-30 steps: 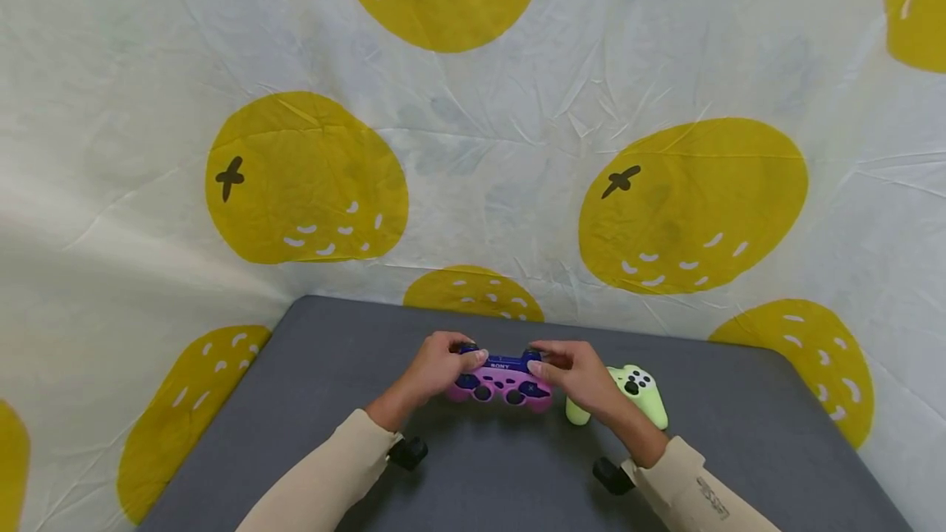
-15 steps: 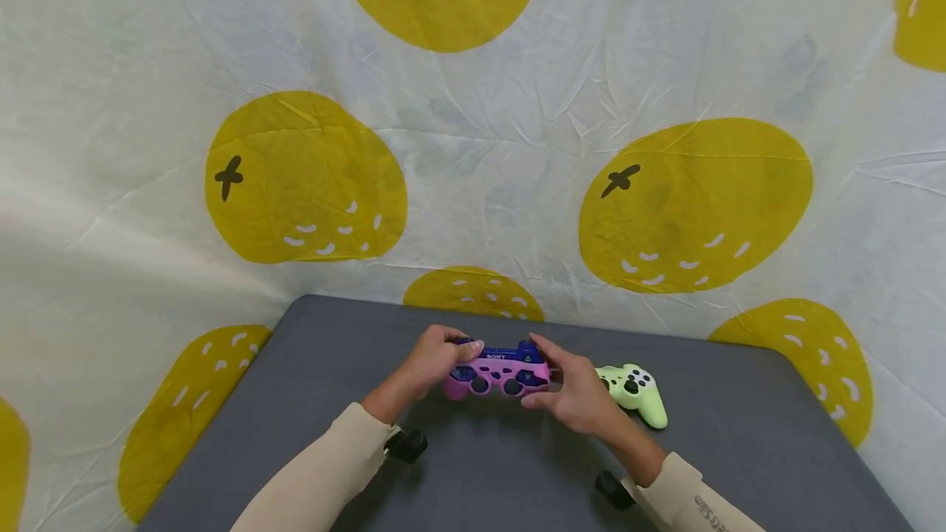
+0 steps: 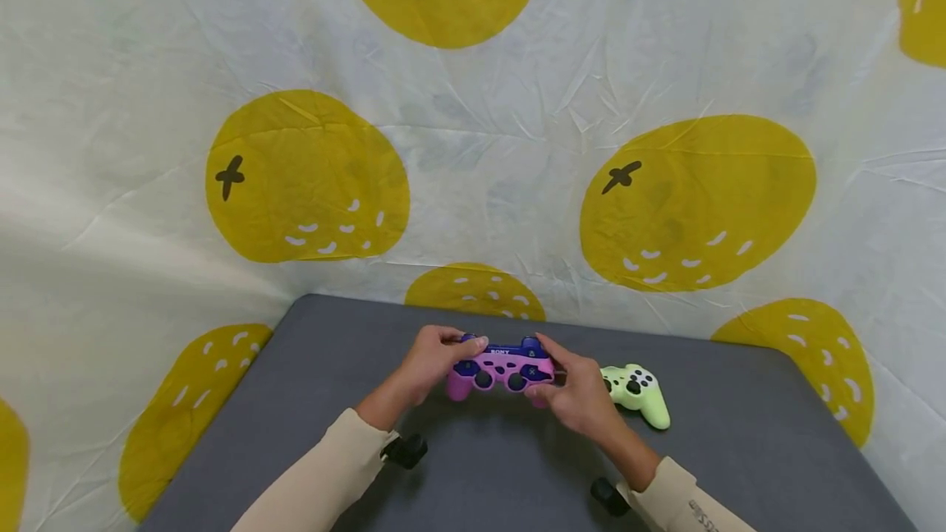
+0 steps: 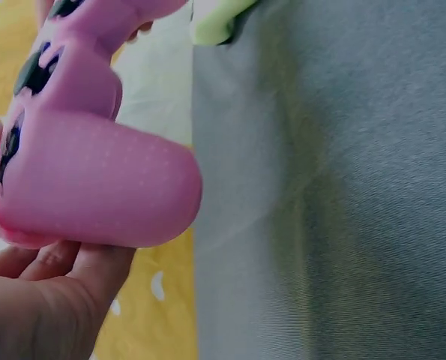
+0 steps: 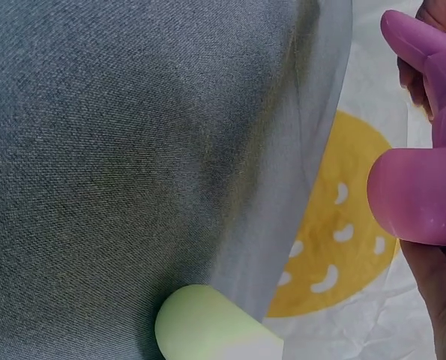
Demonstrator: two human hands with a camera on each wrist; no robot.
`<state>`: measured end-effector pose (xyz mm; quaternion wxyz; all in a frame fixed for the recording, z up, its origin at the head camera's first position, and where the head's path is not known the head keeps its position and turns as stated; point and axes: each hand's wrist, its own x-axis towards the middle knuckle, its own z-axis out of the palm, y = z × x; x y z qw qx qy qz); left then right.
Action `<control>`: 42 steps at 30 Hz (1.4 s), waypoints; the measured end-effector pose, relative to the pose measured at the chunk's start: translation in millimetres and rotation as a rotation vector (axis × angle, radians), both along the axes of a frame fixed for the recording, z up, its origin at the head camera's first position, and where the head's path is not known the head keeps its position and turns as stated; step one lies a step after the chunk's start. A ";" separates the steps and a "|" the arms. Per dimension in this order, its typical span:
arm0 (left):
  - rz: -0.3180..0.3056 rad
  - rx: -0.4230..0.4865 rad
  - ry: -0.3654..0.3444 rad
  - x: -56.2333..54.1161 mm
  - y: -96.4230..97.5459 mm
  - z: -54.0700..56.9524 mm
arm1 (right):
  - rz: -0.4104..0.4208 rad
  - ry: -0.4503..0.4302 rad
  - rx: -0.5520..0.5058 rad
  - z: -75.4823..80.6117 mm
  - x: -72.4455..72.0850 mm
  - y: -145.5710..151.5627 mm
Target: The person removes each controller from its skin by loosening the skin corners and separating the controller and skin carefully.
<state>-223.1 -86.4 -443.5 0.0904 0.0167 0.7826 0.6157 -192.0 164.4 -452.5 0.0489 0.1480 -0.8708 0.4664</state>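
Observation:
Above the table, both hands hold a blue game controller [image 3: 506, 351] with a pink silicone cover [image 3: 499, 366] over its lower face and grips. The blue top strip with the SONY lettering shows above the cover. My left hand [image 3: 429, 364] grips the left end, thumb across the blue upper corner. With my right hand [image 3: 580, 392] I pinch the right end, index finger at the top corner and thumb low at the right grip. In the left wrist view the left cover grip [image 4: 103, 180] sticks out rounded; the right wrist view shows the right cover grip [image 5: 417, 195].
A light green game controller [image 3: 637, 392] lies on the grey table [image 3: 488, 474], just right of and partly behind my right hand. Behind the table's far edge hangs a white cloth [image 3: 488, 179] printed with yellow fruit.
My right thumb has moved from the blue upper part down to the right grip, and the index finger now sits at the top corner. The controller has risen slightly; the left hand keeps its hold.

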 end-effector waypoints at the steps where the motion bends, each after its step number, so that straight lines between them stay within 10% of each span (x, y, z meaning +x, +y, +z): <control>1: 0.001 0.013 0.019 1.8 -0.4 -0.3 | -0.007 -0.006 -0.008 0.2 -0.1 -0.1; 10: -0.160 0.052 0.186 17.9 -9.2 -5.6 | -0.084 0.025 -0.041 5.3 -2.6 2.1; 20: -0.136 -0.131 0.336 17.7 -9.1 -5.7 | -0.126 -0.055 -0.072 13.9 -2.6 -2.7; 42: -0.089 -0.220 0.290 11.2 -12.0 -7.0 | -0.141 -0.116 -0.108 5.2 -5.6 -9.2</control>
